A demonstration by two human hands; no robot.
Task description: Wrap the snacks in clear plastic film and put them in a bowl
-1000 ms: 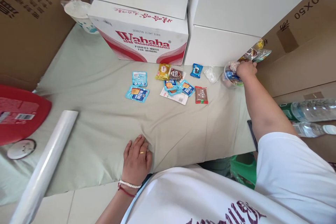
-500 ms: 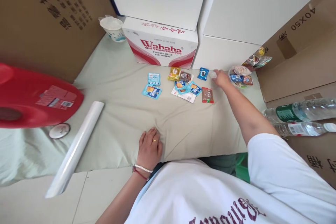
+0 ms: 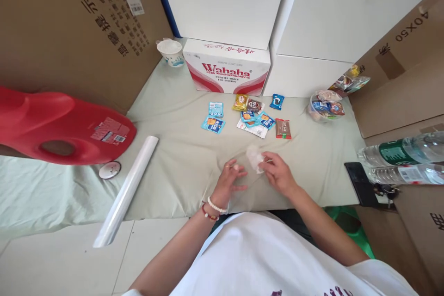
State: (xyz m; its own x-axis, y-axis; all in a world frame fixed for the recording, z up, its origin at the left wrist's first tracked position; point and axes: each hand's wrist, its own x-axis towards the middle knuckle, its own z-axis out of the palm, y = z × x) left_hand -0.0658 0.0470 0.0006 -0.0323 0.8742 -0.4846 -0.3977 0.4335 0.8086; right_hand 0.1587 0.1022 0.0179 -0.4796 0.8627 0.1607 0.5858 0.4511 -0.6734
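My right hand [image 3: 280, 175] pinches a crumpled, whitish see-through piece [image 3: 254, 155] that looks like thin plastic; blur hides its exact kind. Facing it, my left hand [image 3: 227, 181] is raised with its fingers apart and nothing in them. Beyond both hands, small snack packets lie on the pale green cloth: a brown packet with red ends [image 3: 283, 128], a small blue packet [image 3: 277, 101], a yellow packet [image 3: 240, 101], a dark brown packet [image 3: 255, 105], and several light-blue packets [image 3: 213, 124], some overlapping a white packet [image 3: 251, 129].
A Wahaha carton [image 3: 227, 71] stands at the back, with a paper cup [image 3: 171, 52] beside it. On the right are a tub of snacks [image 3: 316, 110], plastic bottles [image 3: 395, 152] and a black phone [image 3: 359, 182]. A red jug [image 3: 86, 134] and a white roll [image 3: 130, 185] lie left.
My right hand has come back from near the snack tub toward my body, bringing the whitish piece. My left hand has lifted off the cloth and spread its fingers. The view has shifted.
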